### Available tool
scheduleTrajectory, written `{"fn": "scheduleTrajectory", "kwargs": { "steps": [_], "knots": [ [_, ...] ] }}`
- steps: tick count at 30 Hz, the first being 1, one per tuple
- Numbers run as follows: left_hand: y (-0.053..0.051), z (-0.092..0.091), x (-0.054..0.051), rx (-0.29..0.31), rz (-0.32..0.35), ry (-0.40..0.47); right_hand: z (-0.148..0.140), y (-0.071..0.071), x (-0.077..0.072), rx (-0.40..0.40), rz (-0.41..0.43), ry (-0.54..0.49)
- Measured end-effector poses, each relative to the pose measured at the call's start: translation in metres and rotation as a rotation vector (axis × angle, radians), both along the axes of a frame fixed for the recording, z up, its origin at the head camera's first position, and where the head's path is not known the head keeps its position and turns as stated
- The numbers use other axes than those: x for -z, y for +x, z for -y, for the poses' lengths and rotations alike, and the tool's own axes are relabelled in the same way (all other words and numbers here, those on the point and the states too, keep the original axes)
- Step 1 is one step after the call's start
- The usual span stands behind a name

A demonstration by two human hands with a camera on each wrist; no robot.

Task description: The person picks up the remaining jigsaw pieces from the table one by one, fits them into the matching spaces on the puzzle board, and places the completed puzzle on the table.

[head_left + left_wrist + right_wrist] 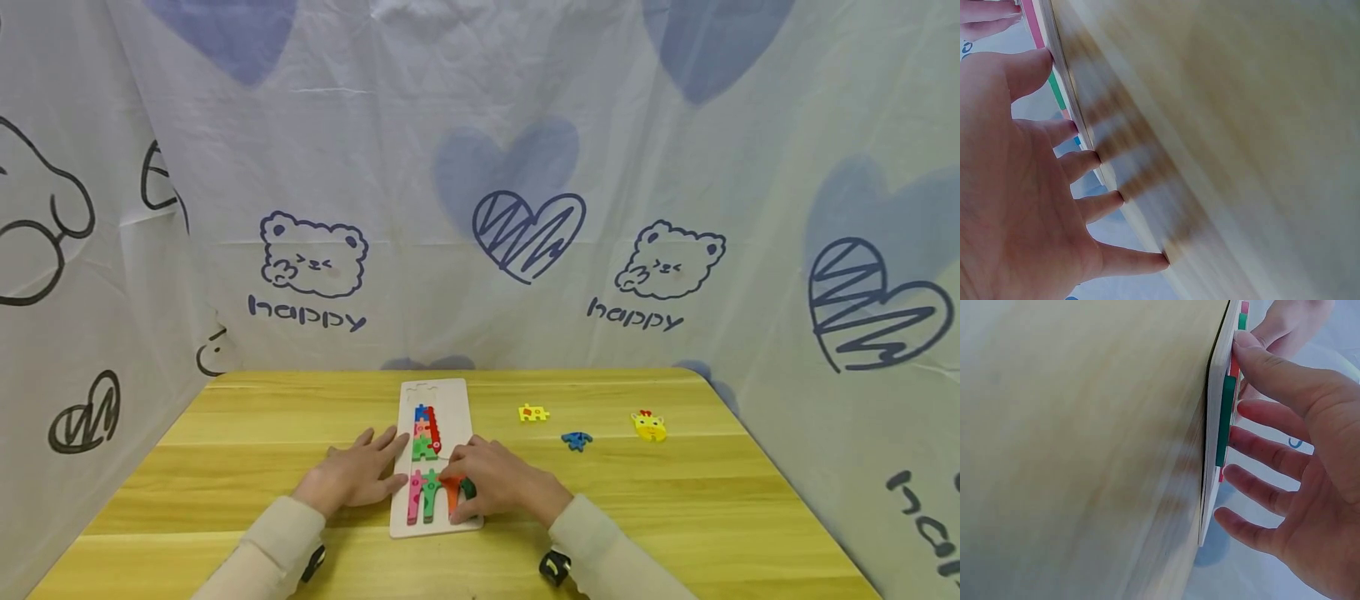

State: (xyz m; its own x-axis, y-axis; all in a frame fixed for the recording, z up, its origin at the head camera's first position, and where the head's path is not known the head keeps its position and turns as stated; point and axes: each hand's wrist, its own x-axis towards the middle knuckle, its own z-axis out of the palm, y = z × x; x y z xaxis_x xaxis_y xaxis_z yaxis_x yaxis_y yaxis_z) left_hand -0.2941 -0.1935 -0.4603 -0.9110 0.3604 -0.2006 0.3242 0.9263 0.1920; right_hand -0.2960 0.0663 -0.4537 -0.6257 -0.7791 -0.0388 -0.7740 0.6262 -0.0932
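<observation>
A white puzzle board (453, 398) lies on the table, with colourful pieces set in it. My left hand (360, 473) has its fingers spread, the fingertips and thumb touching the board's left edge. Over the lower right of the board, my right hand (497, 479) pinches an orange puzzle piece (452, 492) between thumb and index finger. A dark green piece (1227, 422) sits beside it, partly under that hand. Left of the orange piece stand a pink piece (413, 498) and a green piece (431, 500). Farther up are blue, salmon and green pieces beside a red strip (432, 425).
Right of the board lie a yellow puzzle piece (533, 413), a blue piece (577, 440) and a yellow giraffe-head piece (649, 426). The wooden table (712, 508) ends at a white printed curtain (420, 150) at the back and sides.
</observation>
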Motion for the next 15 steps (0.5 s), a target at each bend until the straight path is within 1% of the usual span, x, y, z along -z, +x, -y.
{"fn": "scheduleTrajectory", "kwargs": {
  "steps": [15],
  "knots": [
    [-0.0007, 0.0006, 0.002, 0.004, -0.008, -0.006, -0.0023, 0.0024, 0.0002, 0.01, 0.013, -0.003]
  ]
}}
